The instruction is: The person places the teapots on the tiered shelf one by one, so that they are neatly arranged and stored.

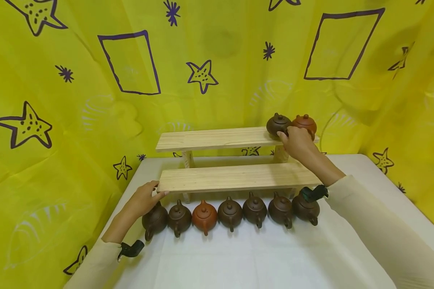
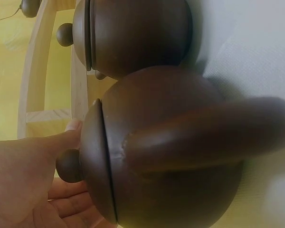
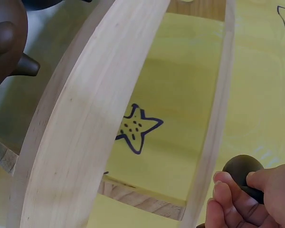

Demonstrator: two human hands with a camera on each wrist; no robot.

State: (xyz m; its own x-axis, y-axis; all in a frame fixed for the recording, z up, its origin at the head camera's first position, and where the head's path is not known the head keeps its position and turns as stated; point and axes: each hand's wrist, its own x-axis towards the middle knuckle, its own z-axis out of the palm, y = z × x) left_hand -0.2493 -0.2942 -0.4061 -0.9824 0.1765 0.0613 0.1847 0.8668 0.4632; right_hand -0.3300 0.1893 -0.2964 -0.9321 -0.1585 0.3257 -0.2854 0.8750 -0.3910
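My right hand (image 1: pixel 299 141) grips a dark brown teapot (image 1: pixel 277 125) on the upper wooden shelf (image 1: pixel 209 139), near its right end. In the right wrist view, thumb and fingers close around the dark teapot (image 3: pixel 242 172), partly hiding it. Close beside it, an orange-red teapot (image 1: pixel 304 121) is partly covered by the hand. At the left end of the lower wooden shelf (image 1: pixel 235 177), my left hand (image 1: pixel 142 200) touches the corner, its fingers relaxed. Just below that hand stands a dark brown teapot (image 1: pixel 155 218), seen large with its handle (image 2: pixel 209 135) in the left wrist view.
A row of several teapots stands on the white table (image 1: pixel 217 257) before the lower shelf; one of them is an orange-red teapot (image 1: pixel 204 216). Their handles point toward me. A yellow cloth (image 1: pixel 224 104) with drawn stars hangs behind and at the sides.
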